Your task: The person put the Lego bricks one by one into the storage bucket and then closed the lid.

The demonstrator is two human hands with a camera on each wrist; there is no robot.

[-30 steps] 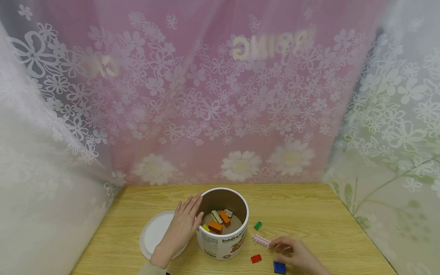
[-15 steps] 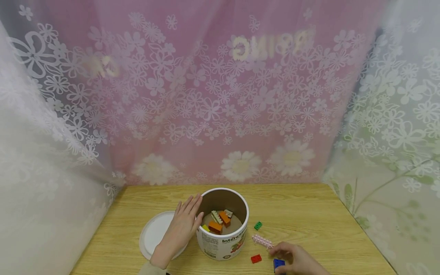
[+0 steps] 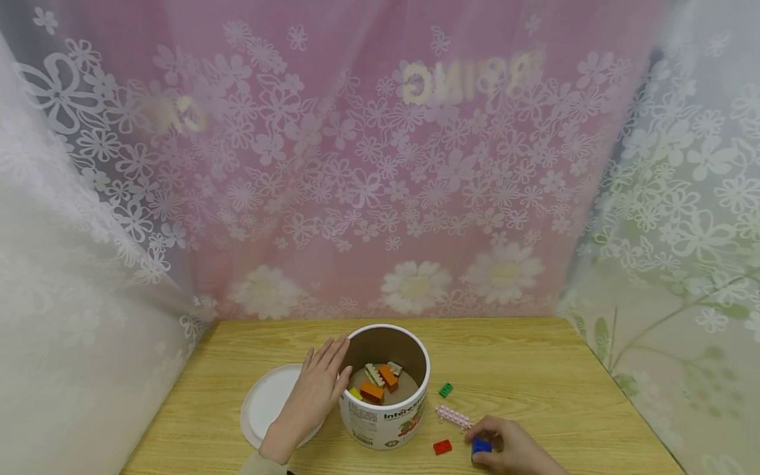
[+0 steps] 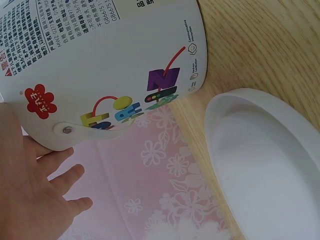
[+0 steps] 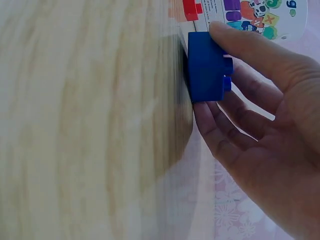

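Blue brick (image 5: 206, 65) sits low at the worktop (image 3: 534, 369), near the red brick (image 3: 442, 447) and pink brick (image 3: 453, 417); the right hand's (image 3: 515, 447) grip pinches it between thumb and fingers. The left hand (image 3: 317, 379), fingers straight and spread, rests against a white bucket (image 3: 380, 435) holding more bricks. Dark print on its front begins "Interest", the rest unclear. The left wrist view shows "GB6675", tiny words reading "Communicative Interaction", a red flower badge (image 4: 40, 101) and a purple "N" (image 4: 163, 78). Lettering on the pink curtain (image 3: 380, 165) is blurred.
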